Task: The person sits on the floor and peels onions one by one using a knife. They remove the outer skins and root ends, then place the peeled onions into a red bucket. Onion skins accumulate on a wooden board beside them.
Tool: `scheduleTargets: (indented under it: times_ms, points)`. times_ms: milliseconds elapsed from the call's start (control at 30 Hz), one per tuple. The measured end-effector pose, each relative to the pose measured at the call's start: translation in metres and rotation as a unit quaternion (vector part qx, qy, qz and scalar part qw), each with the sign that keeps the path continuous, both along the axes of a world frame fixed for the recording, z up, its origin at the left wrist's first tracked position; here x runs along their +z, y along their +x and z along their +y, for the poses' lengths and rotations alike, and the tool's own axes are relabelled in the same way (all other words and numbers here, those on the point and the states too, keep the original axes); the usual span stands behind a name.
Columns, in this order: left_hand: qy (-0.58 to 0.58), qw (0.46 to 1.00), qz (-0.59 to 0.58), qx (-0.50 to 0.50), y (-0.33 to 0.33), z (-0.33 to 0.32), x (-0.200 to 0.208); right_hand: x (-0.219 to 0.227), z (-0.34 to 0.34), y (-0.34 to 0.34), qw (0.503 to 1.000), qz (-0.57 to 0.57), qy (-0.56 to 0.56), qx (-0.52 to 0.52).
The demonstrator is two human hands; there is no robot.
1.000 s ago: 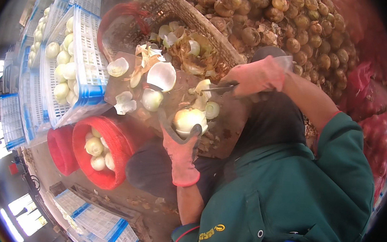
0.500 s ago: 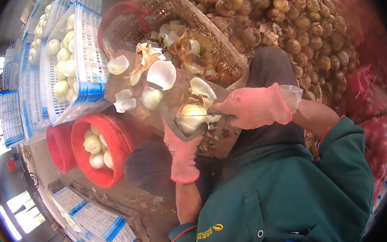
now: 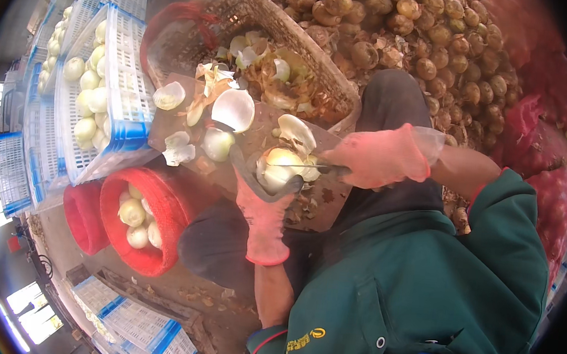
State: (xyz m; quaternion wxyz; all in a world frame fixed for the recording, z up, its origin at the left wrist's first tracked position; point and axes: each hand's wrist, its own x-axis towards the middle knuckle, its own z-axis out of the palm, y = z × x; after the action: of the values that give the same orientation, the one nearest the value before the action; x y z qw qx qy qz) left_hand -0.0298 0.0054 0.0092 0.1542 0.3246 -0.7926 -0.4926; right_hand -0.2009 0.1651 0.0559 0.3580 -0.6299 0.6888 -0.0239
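My left hand [image 3: 265, 199], in a pink glove with dark fingers, grips a partly peeled onion [image 3: 277, 175] against the board [image 3: 252, 158]. A knife [image 3: 304, 166] is in my right hand [image 3: 372, 156], also gloved in pink; its thin blade lies across the onion's right side. A curved piece of onion layer [image 3: 297, 133] lies just beyond the onion. Left of it on the board are a peeled onion [image 3: 217, 144], a large white onion layer [image 3: 234, 110] and several smaller peelings [image 3: 179, 149]. My right fingertips are partly hidden behind the glove.
A brown crate [image 3: 308, 36] with skins stands beyond the board. Unpeeled onions [image 3: 434, 39] form a heap at the far right. White-and-blue crates [image 3: 127, 85] of peeled onions stand at left; a red mesh bag [image 3: 168, 201] holds more. Full red sacks [image 3: 555, 198] lie at right.
My right hand and the knife have shifted slightly, and the gloved fingers sit a little farther back from the onion. My left hand keeps its hold; the whole view has moved slightly.
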Motion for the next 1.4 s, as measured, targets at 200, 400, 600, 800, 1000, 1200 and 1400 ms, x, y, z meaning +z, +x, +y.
scheduleTargets:
  times_ms: [200, 400, 600, 800, 1000, 1200, 1400]
  points:
    - [0.176, 0.98, 0.065, 0.07, 0.001, -0.007, -0.011, 0.003, 0.03, 0.002, 0.941, -0.132, 0.242, -0.196]
    - [0.198, 0.973, 0.09, 0.072, -0.001, -0.006, -0.014, -0.016, 0.029, 0.018, 0.99, -0.033, -0.07, -0.116]
    - [0.22, 0.968, 0.089, 0.082, -0.004, -0.002, -0.012, -0.014, 0.018, 0.027, 0.985, -0.011, -0.136, -0.105]
    - [0.152, 0.984, 0.036, 0.081, -0.009, -0.001, -0.008, -0.009, 0.005, 0.03, 0.992, 0.059, -0.07, -0.085]
    - [0.104, 0.992, 0.042, 0.061, -0.009, -0.004, -0.016, -0.02, -0.003, 0.029, 0.989, 0.044, -0.102, -0.095]
    - [0.103, 0.993, 0.03, 0.055, -0.005, -0.003, -0.014, -0.009, -0.031, 0.018, 0.994, 0.002, -0.018, -0.106]
    - [0.08, 0.995, 0.046, 0.04, 0.001, -0.002, -0.017, -0.02, -0.044, 0.004, 0.991, -0.025, 0.031, -0.126]
